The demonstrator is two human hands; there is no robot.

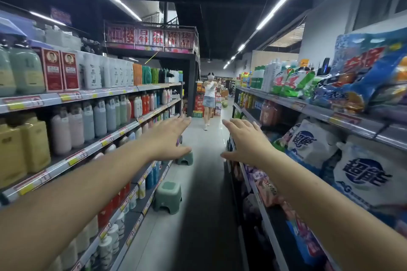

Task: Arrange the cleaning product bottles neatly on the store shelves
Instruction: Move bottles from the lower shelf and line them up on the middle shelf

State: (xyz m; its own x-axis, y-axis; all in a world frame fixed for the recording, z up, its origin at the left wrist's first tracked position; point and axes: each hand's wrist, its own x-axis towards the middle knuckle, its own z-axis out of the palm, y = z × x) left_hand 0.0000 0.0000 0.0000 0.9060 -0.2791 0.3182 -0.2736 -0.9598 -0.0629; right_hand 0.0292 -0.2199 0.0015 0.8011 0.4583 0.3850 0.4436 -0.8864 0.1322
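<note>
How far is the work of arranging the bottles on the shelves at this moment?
Done: the bottles on the left shelves already stand in upright rows. In hand: nothing; the left hand and the right hand are both open and empty, stretched out over the aisle. Left: no bottle is touched yet, so any straightening has not started.

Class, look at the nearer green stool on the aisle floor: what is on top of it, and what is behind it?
Nothing rests on the nearer green stool. Behind it, farther along, stands a second green stool, partly covered by the left hand. Beyond that, a person stands in the aisle.
</note>
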